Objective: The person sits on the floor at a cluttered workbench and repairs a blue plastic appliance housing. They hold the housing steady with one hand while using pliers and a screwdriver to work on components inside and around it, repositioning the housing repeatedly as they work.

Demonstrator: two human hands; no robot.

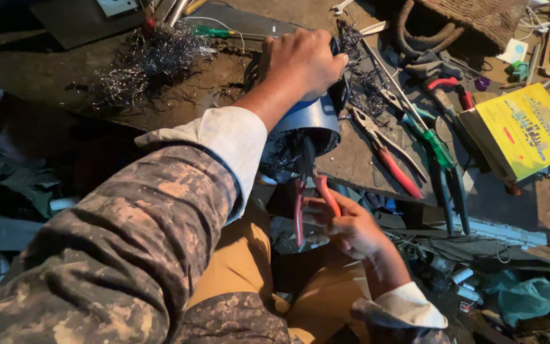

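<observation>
My left hand (303, 60) presses down on top of a blue-grey cylindrical motor housing (313, 118) lying at the edge of a dark workbench (46, 76), open end toward me. My right hand (351, 223) grips red-handled pliers (310, 194) whose jaws reach up into the housing's open end, among dark wire strands. The jaw tips are hidden inside the housing. Both sleeves are camouflage-patterned with pale cuffs.
A heap of tangled thin wire (148, 60) lies on the bench to the left. To the right are red-handled pliers (386, 150), a green-handled screwdriver (431, 143), other tools and a yellow book (529, 127). A woven basket (472, 19) sits at the back.
</observation>
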